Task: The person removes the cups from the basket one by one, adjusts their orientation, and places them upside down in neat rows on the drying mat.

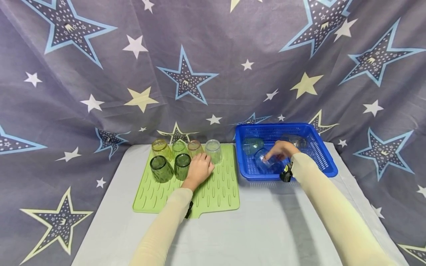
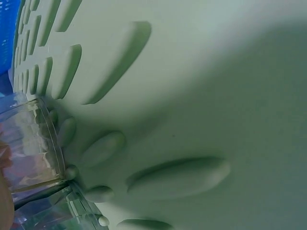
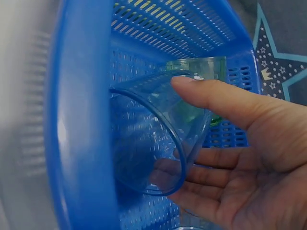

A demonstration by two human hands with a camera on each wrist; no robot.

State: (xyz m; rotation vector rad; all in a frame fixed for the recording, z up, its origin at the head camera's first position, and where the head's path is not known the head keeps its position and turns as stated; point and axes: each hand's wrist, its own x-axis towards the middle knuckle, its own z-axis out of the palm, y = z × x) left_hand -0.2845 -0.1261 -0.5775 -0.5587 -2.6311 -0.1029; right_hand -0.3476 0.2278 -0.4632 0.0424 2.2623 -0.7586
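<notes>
On the green drying mat, my left hand has curled fingers around a clear faceted glass, its rim down on the mat. The hand hides much of that spot in the head view. Just past the fingertips stands a clear glass; whether it is the same one, I cannot tell. Beside the hand are a pinkish glass and a dark green glass. Inside the blue basket, my right hand holds a tilted bluish glass, thumb on one side and fingers on the other.
A second dark glass, a yellow glass and a light green glass stand upside down on the mat. The basket also holds a greenish glass and a clear glass. A star-patterned cloth hangs behind the white table.
</notes>
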